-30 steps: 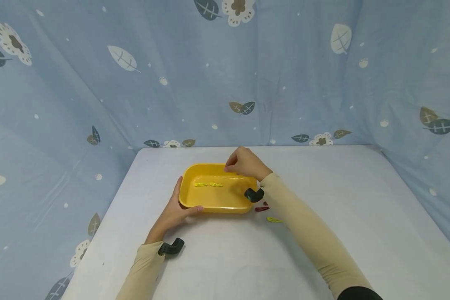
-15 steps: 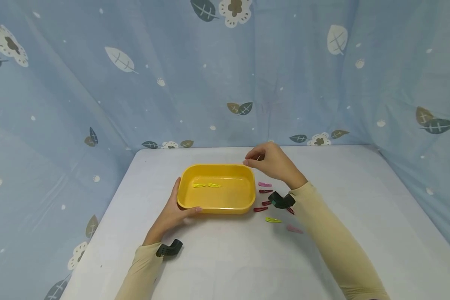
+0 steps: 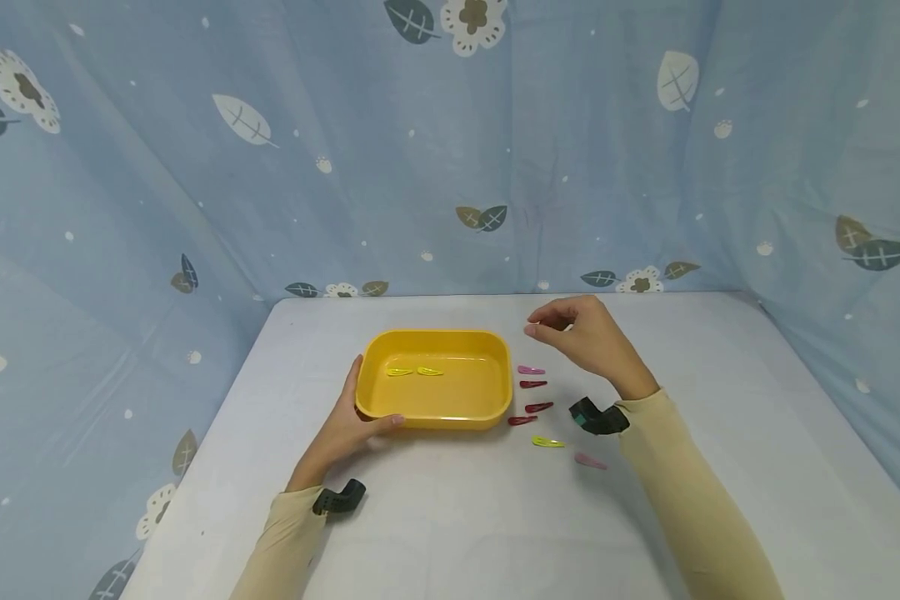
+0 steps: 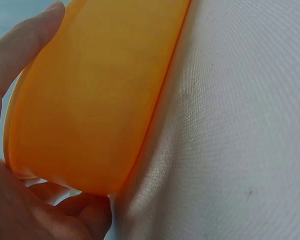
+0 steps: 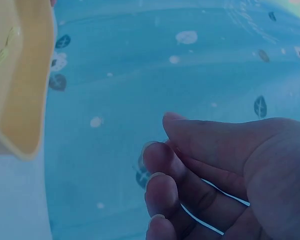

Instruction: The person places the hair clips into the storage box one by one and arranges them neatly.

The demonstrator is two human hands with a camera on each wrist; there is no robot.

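Note:
My left hand (image 3: 345,425) grips the near left corner of a yellow plastic tray (image 3: 438,422), thumb on the front wall and fingers around the left side. In the left wrist view, the orange-looking tray wall (image 4: 90,100) fills the space between thumb and curled fingers. Two yellow snap hair clips, a left one (image 3: 399,372) and a right one (image 3: 430,372), lie inside the tray. Above the table, right of the tray, hovers my right hand (image 3: 588,337), its fingers loosely bent. Nothing shows between its thumb and fingertips (image 5: 160,160) in the right wrist view.
Right of the tray lie a pink clip (image 3: 531,370), several dark red clips (image 3: 539,407), a yellow clip (image 3: 548,442) and a paler pink clip (image 3: 590,461). They rest on a white-covered table (image 3: 435,525). A blue patterned curtain (image 3: 390,183) hangs behind.
My right hand has moved right, from over the tray's far right part to the air beyond its right side. Clips it covered now show. The left hand and tray stay put.

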